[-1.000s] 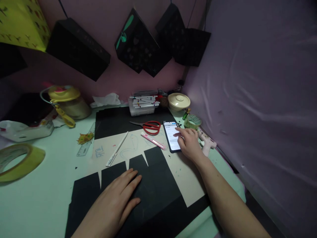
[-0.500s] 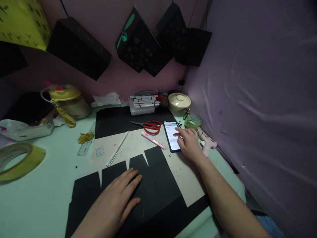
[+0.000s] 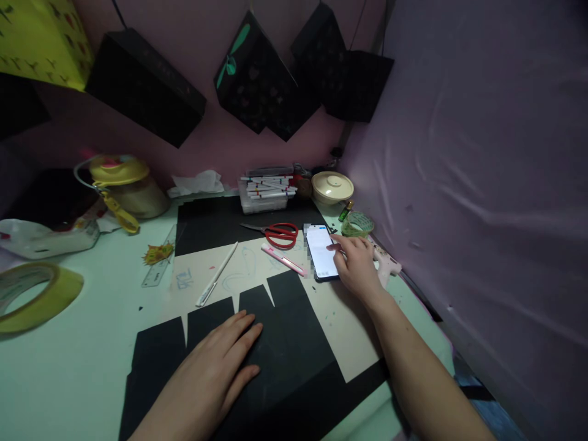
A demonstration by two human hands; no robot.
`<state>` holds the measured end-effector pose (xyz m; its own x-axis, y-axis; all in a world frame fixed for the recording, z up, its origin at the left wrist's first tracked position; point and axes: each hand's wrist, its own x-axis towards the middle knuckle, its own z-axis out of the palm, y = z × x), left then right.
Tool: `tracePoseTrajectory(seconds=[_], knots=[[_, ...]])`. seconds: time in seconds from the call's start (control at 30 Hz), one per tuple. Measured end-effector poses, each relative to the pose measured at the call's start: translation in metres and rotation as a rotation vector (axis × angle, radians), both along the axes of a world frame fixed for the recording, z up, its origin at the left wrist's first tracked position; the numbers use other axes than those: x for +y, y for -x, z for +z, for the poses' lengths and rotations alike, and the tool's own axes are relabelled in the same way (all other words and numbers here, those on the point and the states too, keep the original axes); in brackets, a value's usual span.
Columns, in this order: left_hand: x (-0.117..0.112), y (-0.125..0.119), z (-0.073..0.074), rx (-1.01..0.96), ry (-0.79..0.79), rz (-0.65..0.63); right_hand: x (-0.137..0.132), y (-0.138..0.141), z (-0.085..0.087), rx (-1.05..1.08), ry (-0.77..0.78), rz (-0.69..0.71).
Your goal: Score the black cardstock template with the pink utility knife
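My left hand (image 3: 215,361) lies flat, fingers stretched out, on a black card sheet (image 3: 289,343) with narrow slits cut into its far edge. Over the right edge of a smartphone (image 3: 319,251) is my right hand (image 3: 357,263), its fingers extended towards the lit screen and holding nothing. The phone lies flat on a pale sheet with blue drawing (image 3: 340,331). Left of it are a pink craft knife (image 3: 283,260) and red-handled scissors (image 3: 281,235). A white pen (image 3: 218,275) rests just beyond the black card.
Wide yellowish tape (image 3: 59,300), a clear ruler (image 3: 158,269) and a yellow-lidded jug (image 3: 128,187) are at left. A box of markers (image 3: 266,193) and a lidded bowl (image 3: 332,187) stand behind. Green tape (image 3: 358,224) and a pale glue gun (image 3: 387,264) lie right. Black paper bags (image 3: 261,79) hang above.
My right hand has drawn slightly back to the right on the phone, with its fingers less spread. The screen shows a plainer, whiter page. My left hand stays in place.
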<state>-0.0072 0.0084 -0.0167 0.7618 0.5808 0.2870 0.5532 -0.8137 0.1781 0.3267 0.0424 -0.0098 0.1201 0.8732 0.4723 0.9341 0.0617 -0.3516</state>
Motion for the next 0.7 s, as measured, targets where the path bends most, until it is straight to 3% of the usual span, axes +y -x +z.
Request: tracePoseTrajectory(seconds=[0.37,0.6,0.7], knots=[[-0.001,0.0,0.0,0.017,0.046,0.016,-0.004,0.005,0.003,0.048,-0.034,-0.019],[0.0,0.001,-0.003,0.003,0.048,0.014,-0.019,0.001,0.029,0.048,-0.033,-0.027],[-0.001,0.0,-0.002,0.002,0.038,0.007,-0.019,0.003,0.03,0.071,0.006,-0.009]])
